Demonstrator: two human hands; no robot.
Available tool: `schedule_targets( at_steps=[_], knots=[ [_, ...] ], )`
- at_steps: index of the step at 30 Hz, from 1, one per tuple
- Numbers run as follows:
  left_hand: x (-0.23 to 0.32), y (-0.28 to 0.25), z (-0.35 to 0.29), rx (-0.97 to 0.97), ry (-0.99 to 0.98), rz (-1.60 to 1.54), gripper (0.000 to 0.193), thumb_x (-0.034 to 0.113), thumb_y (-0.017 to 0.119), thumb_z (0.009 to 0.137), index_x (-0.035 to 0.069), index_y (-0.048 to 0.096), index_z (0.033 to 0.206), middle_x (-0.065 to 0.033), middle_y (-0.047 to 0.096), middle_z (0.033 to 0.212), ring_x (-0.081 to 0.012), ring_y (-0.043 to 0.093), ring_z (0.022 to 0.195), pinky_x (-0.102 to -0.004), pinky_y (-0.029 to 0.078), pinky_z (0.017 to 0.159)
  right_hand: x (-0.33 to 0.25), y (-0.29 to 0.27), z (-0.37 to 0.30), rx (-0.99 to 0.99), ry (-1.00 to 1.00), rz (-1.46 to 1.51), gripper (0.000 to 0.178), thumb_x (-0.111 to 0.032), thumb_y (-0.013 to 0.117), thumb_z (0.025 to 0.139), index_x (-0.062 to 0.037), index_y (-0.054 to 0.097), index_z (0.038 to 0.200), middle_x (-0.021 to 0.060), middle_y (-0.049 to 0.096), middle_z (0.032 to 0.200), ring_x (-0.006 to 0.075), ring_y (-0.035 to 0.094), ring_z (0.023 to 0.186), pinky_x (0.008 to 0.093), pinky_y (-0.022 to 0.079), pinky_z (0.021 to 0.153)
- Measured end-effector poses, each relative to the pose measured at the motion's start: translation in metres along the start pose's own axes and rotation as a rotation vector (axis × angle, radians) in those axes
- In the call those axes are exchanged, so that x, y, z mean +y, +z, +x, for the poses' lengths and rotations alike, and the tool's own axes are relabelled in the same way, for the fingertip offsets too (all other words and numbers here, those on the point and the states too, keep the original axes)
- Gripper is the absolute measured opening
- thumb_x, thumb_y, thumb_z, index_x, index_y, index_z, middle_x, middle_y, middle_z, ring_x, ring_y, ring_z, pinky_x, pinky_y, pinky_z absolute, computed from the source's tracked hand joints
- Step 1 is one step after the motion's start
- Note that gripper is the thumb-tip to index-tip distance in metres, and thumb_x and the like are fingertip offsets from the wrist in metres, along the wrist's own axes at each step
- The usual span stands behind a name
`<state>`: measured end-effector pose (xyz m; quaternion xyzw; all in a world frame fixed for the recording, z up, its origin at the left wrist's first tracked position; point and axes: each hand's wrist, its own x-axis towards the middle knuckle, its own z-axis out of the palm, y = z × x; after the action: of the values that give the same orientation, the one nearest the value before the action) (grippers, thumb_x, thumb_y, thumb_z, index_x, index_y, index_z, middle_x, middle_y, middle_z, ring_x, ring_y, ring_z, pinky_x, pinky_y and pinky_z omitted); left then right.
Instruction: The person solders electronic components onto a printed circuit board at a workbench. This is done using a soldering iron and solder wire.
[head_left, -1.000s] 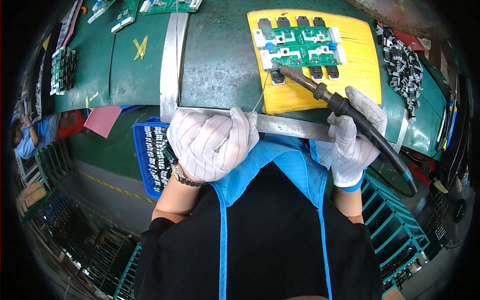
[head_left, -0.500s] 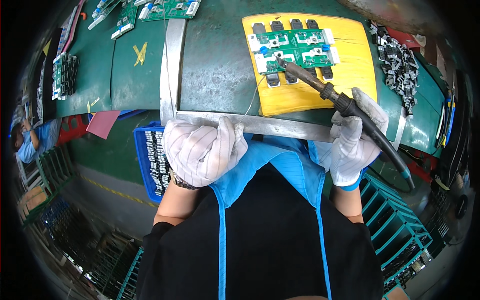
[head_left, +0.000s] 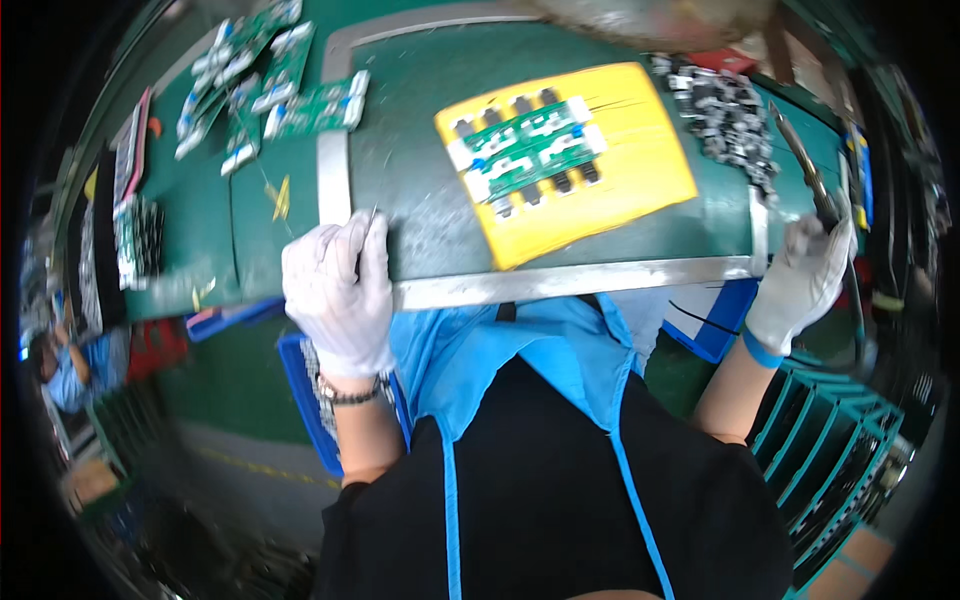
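A yellow pad (head_left: 640, 180) lies on the green bench and bears a green circuit board (head_left: 515, 160) with white connectors, blue parts and black components along its long sides. Left of the pad, my gloved left hand (head_left: 340, 290) is closed over the bench's metal edge. A short tip of thin solder wire (head_left: 375, 212) pokes from its fingers. Off to the right, my gloved right hand (head_left: 805, 280) grips a soldering iron (head_left: 800, 155), whose tip points up and away from the board. Blur hides some of the fingers' detail.
Several loose circuit boards (head_left: 318, 108) lie at the far left, and a stack of boards (head_left: 138, 240) stands nearer the left edge. Black and silver parts (head_left: 722, 115) are heaped right of the pad. A metal strip (head_left: 570, 283) edges the bench. A teal rack (head_left: 820, 440) stands low right.
My right hand has drawn the soldering iron off the board to the right. My left hand has shifted left and forward, its wire now away from the board. The view has turned somewhat.
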<state>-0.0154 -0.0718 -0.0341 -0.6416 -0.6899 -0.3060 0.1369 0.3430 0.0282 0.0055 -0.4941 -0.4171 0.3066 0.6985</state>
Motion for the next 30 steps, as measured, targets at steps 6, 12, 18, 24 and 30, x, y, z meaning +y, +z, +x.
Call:
schedule_targets(
  at_steps=[6, 12, 18, 24, 30],
  knots=[
    [0.001, -0.009, -0.009, 0.028, -0.062, -0.004, 0.036, 0.011, 0.072, 0.079, 0.002, 0.065, 0.113, -0.0145, 0.065, 0.104, -0.0311, 0.060, 0.096, -0.0395, 0.047, 0.085, 0.025, -0.038, 0.065, -0.028, 0.280, 0.465, 0.034, -0.026, 0.050, 0.098, -0.0069, 0.057, 0.125, 0.0001, 0.060, 0.092, 0.0049, 0.048, 0.071, 0.0185, 0.037, 0.057],
    [-0.006, -0.009, -0.015, 0.026, -0.064, -0.056, 0.012, 0.004, 0.068, 0.081, 0.003, 0.066, 0.093, -0.0148, 0.066, 0.101, -0.0313, 0.061, 0.095, -0.0390, 0.047, 0.085, 0.042, -0.029, 0.117, 0.065, 0.231, 0.438, 0.026, -0.028, 0.056, 0.096, -0.0076, 0.059, 0.112, 0.0035, 0.059, 0.089, 0.0083, 0.051, 0.072, 0.0200, 0.038, 0.057],
    [0.000, 0.004, -0.008, 0.165, -0.135, -0.159, 0.035, 0.009, 0.076, 0.077, 0.001, 0.060, 0.107, -0.0176, 0.061, 0.115, -0.0325, 0.058, 0.106, -0.0389, 0.046, 0.091, 0.124, -0.088, 0.210, 0.072, 0.603, 0.808, 0.030, -0.026, 0.051, 0.099, -0.0012, 0.054, 0.114, 0.0126, 0.064, 0.108, 0.0234, 0.062, 0.098, 0.0370, 0.046, 0.081],
    [0.007, -0.003, 0.004, 0.043, 0.060, -0.170, 0.057, 0.027, 0.075, 0.080, -0.002, 0.054, 0.125, -0.0176, 0.062, 0.117, -0.0339, 0.060, 0.105, -0.0399, 0.047, 0.092, 0.087, -0.056, 0.172, -0.105, 0.723, 0.714, 0.032, -0.016, 0.052, 0.098, 0.0048, 0.051, 0.122, 0.0139, 0.063, 0.112, 0.0167, 0.063, 0.081, 0.0204, 0.048, 0.061],
    [0.034, 0.014, 0.030, -0.138, 0.139, -0.191, 0.063, 0.024, 0.074, 0.080, -0.001, 0.049, 0.132, -0.0189, 0.055, 0.128, -0.0342, 0.054, 0.116, -0.0397, 0.043, 0.098, 0.012, 0.056, -0.019, -0.598, -0.174, -0.358, 0.032, -0.019, 0.071, 0.086, -0.0036, 0.062, 0.112, 0.0066, 0.065, 0.101, 0.0116, 0.060, 0.081, 0.0251, 0.049, 0.069]
  ],
)
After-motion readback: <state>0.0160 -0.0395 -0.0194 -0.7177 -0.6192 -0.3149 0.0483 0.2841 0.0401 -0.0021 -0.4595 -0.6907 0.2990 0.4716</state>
